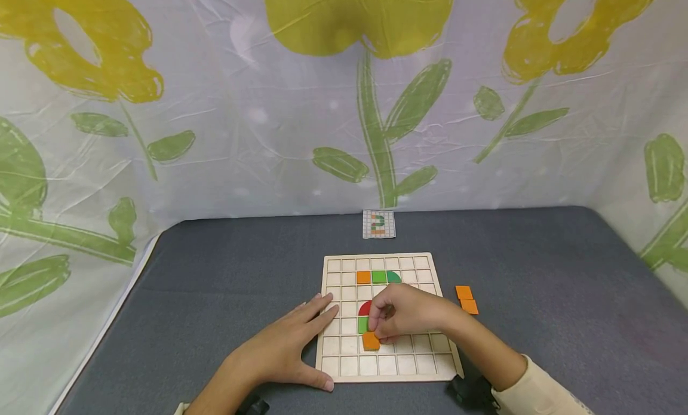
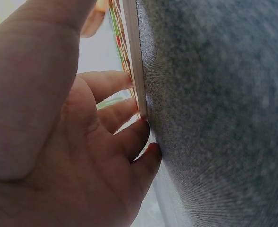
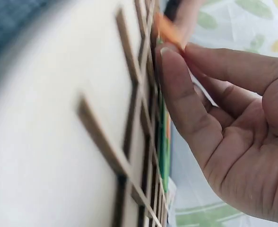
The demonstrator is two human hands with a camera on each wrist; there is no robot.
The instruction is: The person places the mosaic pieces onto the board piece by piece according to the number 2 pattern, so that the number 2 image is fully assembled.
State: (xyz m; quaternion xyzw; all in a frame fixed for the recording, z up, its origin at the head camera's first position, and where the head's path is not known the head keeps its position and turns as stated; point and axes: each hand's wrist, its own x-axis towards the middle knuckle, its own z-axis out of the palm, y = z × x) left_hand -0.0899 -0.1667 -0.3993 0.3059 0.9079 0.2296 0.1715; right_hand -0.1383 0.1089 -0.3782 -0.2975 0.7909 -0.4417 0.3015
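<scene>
My right hand (image 1: 411, 310) pinches an orange square tile (image 1: 370, 341) between thumb and fingertips, over the lower middle of a wooden grid board (image 1: 333, 365). In the right wrist view this orange tile (image 3: 168, 31) sits tilted at the fingertips. Just above it on the board lie a light green square (image 1: 362, 325) and a red rounded piece (image 1: 365, 308), partly covered by the hand. A row higher up holds an orange square (image 1: 363, 277), a green square (image 1: 378, 277) and a dark green quarter-circle (image 1: 394, 276). With fingers spread, my left hand (image 1: 285, 343) rests on the board's left edge.
Two orange tiles (image 1: 469, 307) lie on the dark grey table (image 1: 537, 295) right of the board. Behind the board is a small card (image 1: 378, 224) printed with a coloured grid pattern. A flower-patterned cloth (image 1: 258, 164) hangs at the back and sides.
</scene>
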